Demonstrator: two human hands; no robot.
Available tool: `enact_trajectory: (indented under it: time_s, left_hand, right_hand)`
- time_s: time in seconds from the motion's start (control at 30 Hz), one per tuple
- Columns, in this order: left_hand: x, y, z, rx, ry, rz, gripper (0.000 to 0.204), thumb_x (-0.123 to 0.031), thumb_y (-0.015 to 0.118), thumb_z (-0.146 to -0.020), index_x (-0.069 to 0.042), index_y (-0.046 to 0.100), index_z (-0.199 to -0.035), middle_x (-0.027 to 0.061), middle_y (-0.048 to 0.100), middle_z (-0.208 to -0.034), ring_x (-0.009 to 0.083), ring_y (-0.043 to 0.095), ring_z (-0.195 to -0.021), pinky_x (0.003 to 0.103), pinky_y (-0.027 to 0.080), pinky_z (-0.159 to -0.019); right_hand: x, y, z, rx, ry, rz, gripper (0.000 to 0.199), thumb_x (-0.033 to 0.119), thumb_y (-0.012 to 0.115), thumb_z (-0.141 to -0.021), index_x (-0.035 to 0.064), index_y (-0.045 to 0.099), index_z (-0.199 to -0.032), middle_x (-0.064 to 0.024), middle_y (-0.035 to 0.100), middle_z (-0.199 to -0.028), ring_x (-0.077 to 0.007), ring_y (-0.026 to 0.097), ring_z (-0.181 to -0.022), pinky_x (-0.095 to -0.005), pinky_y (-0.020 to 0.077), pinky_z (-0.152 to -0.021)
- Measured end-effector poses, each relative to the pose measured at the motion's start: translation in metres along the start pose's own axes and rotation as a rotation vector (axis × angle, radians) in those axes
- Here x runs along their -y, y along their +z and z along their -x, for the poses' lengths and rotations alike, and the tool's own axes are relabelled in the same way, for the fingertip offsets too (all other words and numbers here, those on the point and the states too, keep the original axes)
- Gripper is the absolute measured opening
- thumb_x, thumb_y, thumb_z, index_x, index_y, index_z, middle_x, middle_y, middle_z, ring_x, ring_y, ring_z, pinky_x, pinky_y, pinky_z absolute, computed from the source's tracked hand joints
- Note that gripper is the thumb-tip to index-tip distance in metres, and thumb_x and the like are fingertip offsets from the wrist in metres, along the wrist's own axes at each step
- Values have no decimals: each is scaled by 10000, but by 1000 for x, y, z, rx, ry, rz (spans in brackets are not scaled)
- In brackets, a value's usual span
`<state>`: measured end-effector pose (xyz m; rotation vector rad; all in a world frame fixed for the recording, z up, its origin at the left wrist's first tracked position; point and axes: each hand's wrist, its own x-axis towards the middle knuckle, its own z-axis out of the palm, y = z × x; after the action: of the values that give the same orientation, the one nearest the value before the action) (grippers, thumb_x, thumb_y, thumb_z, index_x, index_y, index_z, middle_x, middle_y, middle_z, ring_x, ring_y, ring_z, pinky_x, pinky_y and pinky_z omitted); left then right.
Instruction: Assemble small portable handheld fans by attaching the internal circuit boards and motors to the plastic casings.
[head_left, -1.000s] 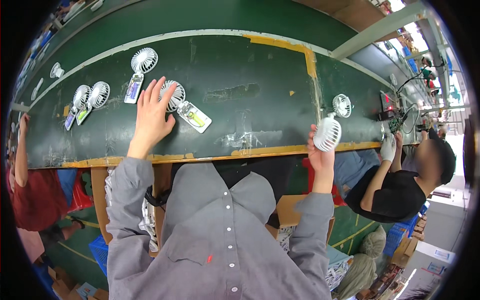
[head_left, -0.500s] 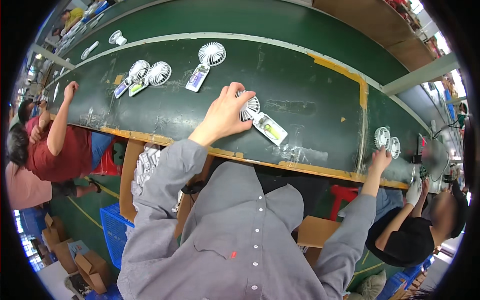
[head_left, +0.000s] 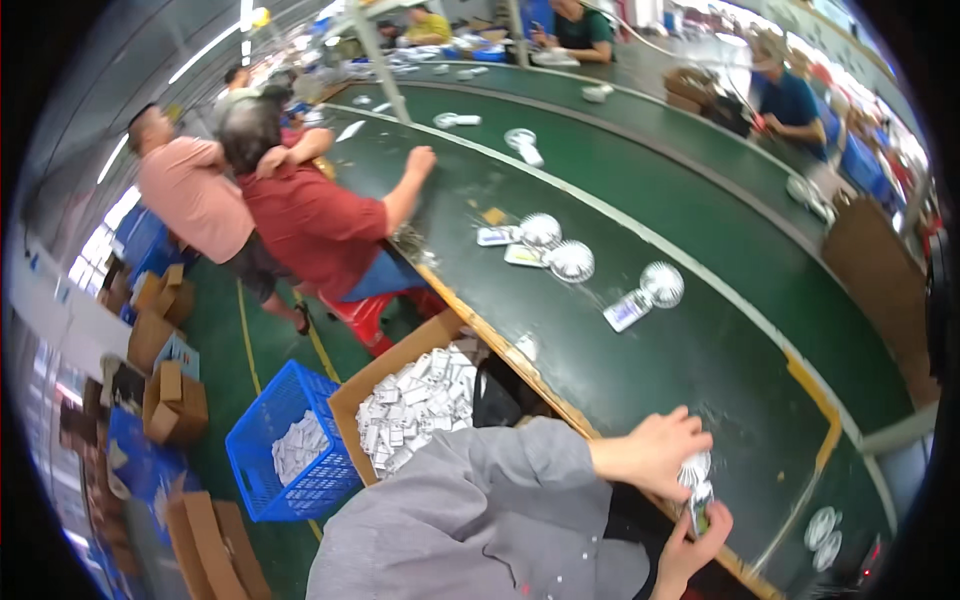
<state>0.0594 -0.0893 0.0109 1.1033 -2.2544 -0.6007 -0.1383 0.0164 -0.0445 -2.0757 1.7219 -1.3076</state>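
Note:
A small white handheld fan (head_left: 697,467) is between my two hands, close to the table's near edge. My left hand (head_left: 652,450) closes over its round grille. My right hand (head_left: 697,548) grips the handle end, whose hollow shows a bit of green; most of the handle is hidden by the fingers. Farther left on the dark green table lie a fan with a purple piece in its handle (head_left: 628,311) and, side by side, two more fans (head_left: 571,262) with opened handles. Two round white fan heads (head_left: 822,526) rest at the right.
On my left, a cardboard box (head_left: 348,402) full of white parts and a blue crate (head_left: 250,438) stand below the table edge. A person in a red shirt (head_left: 315,228) sits farther along. Beyond the table runs a green belt (head_left: 640,165) carrying white fans (head_left: 520,137).
My view has swung to the left. My right hand has left the fan heads at the right and now holds the fan's handle, while my left hand keeps the grille.

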Motion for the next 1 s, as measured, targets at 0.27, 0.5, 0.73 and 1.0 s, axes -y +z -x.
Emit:
enact_trajectory:
  time_s: [0.27,0.5,0.73,1.0]
  left_hand:
    - [9,-16,25,58,76,-119,565,-318,756,-531,-58,579,-1001,103,499,-978,283,467,-960,376,492,-569]
    - [14,-47,14,11,243,-106,609,-269,773,-505,-67,589,-1048,95,505,-1044,281,469,-994,369,488,-662]
    - [18,-21,19,24,362,55,618,-290,756,-537,-70,607,-1095,121,537,-1109,305,480,-1030,407,480,-788]
    - [-37,-6,41,41,564,690,178,-106,637,-792,-17,590,-938,142,619,-954,306,605,-869,373,498,-703]
  right_hand:
    - [42,-15,-15,334,-113,27,359,137,806,-755,15,636,-1047,-185,643,-965,-365,623,-890,-422,498,-799]
    - [44,-19,-9,908,541,-497,360,34,674,-881,-26,523,-1202,-62,649,-895,-123,607,-827,-253,484,-752]
    - [37,-16,8,584,585,-1193,272,198,524,-961,-63,596,-979,-172,629,-1030,-298,585,-1056,-403,455,-920]
    - [50,-37,5,452,789,-1119,259,198,523,-948,-42,604,-895,-88,594,-742,-164,556,-661,-274,447,-596]
